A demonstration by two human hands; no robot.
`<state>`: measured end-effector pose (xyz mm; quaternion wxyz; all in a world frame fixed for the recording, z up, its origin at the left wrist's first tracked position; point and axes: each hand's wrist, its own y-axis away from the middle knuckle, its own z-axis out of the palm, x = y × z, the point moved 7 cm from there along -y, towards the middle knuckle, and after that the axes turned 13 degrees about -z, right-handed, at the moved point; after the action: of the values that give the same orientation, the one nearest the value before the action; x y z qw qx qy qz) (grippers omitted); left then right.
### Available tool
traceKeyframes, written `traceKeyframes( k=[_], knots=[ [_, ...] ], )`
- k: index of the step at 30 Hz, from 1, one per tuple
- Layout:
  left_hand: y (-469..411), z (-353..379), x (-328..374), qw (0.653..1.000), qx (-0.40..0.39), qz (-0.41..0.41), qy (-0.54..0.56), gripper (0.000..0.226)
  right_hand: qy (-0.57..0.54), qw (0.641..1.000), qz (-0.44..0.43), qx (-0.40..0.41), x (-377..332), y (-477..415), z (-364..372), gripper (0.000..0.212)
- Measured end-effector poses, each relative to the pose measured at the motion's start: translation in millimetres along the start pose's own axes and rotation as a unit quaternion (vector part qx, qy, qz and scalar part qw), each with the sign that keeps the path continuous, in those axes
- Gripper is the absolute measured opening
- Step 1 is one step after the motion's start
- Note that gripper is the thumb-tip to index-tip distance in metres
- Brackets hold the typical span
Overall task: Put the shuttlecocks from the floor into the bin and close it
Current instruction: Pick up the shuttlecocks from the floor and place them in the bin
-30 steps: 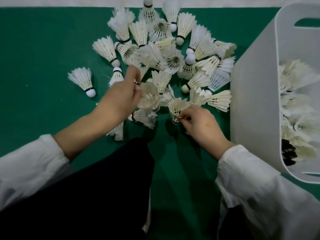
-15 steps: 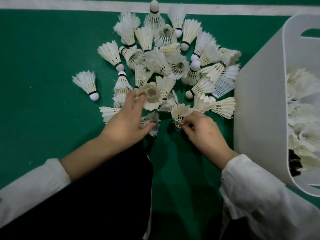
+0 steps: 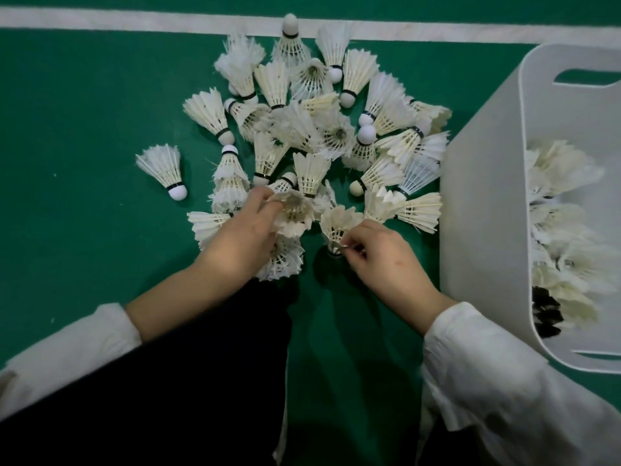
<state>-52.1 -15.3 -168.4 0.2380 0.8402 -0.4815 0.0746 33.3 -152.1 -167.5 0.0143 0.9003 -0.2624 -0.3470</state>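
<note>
Floor (image 3: 84, 112): one bin (image 3: 484, 213); left hand (image 3: 242, 240), right hand (image 3: 386, 260) grip one shuttlecock (image 3: 292, 213) each

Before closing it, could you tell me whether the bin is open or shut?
Open: no lid covers the white bin, and the shuttlecocks inside are visible.

Single view, head-worn, wide-angle. Looks forward and steeply down onto green floor (image 3: 74, 250), close range. Forearms (image 3: 188, 297) entering from bottom edge, left hand (image 3: 242, 243) and right hand (image 3: 386, 260) near frame centre. White court line (image 3: 134, 21) along top edge. Bin (image 3: 484, 213) cut by right edge. Dark garment (image 3: 168, 398) directly below lens.
</note>
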Motion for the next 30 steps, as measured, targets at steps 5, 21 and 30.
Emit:
traceKeyframes(
  k=[5, 21, 30],
  knots=[
    [1, -60, 34, 0.997, 0.006, 0.077, 0.016, 0.032, 0.031, 0.996, -0.08, 0.009, -25, 4, -65, 0.012],
    [-21, -149, 295, 0.959, 0.001, 0.274, -0.074, 0.025, 0.184, 0.975, 0.03, 0.116, 41, 139, -283, 0.019],
    [-51, -49, 334, 0.994, -0.022, 0.103, 0.027, 0.038, 0.173, 0.973, 0.145, 0.053, 150, 161, -232, 0.023]
  ],
)
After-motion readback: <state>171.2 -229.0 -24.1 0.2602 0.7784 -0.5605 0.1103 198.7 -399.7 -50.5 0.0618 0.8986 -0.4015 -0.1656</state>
